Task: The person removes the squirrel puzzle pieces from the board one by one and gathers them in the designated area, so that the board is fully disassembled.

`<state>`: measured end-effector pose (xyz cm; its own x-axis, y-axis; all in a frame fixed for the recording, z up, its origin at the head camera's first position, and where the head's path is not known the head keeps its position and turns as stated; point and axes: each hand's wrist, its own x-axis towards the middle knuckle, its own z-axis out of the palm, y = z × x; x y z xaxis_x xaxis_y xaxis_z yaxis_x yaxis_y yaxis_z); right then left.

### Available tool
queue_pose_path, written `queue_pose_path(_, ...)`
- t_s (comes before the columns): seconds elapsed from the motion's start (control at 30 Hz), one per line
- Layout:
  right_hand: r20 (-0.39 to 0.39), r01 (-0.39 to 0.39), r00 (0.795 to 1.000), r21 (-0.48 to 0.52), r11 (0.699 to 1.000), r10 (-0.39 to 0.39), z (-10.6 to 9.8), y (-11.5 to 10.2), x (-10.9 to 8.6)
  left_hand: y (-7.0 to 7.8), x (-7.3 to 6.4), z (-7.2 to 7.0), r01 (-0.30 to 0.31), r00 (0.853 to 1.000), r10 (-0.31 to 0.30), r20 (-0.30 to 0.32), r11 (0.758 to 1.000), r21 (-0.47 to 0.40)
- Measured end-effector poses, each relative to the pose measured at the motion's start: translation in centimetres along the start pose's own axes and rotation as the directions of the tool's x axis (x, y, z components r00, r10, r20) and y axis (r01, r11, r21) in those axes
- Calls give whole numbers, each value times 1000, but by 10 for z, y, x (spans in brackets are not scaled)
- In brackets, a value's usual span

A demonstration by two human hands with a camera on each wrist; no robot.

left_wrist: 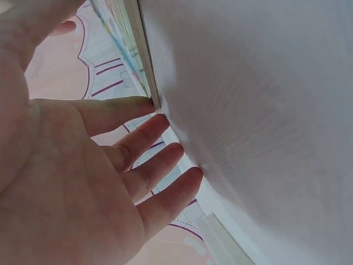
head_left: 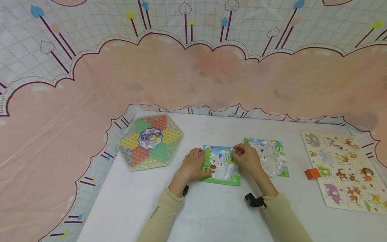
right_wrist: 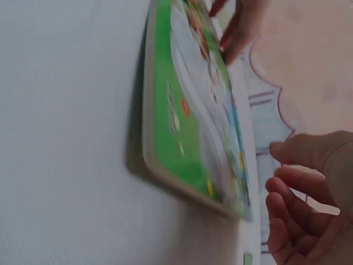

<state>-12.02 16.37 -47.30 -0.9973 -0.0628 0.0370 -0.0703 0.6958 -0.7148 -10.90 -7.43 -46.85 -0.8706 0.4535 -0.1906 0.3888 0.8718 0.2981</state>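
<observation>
A squirrel picture puzzle board with a green border lies on the white table in the head view. At its left edge is my left hand, thumb over the lower left part. In the left wrist view that hand's fingers are nearly straight, and the index fingertip touches the board's edge. My right hand is by the board's upper right corner. The right wrist view shows its fingers loosely bent, nothing visible between them, a little apart from the board.
Just right of the squirrel board lies a second puzzle with its pieces partly separated. A hexagonal checkers board sits at the left. On the right are a wooden animal board and an orange block at its left edge.
</observation>
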Motion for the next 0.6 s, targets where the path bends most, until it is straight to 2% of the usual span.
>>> queue_pose_path(0.1, 91, 65, 994, -35, 997, -61, 10, -8, -4, 0, 0, 0, -2, 1000, 2, 3, 1000, -1)
queue_pose_path(0.27, 220, 141, 968, -77, 987, -121, 26, -23, -8, -2, 1, -1, -8, 1000, 8, 3, 1000, 2)
queue_pose_path(0.43, 263, 162, 957, -119, 980, -126, 38, -31, -8, -3, 0, -1, -16, 1000, 16, -6, 1000, -5)
queue_pose_path(0.6, 276, 165, 954, -151, 975, -119, 43, -36, -7, -4, 0, 1, -24, 1000, 24, -12, 1000, -12)
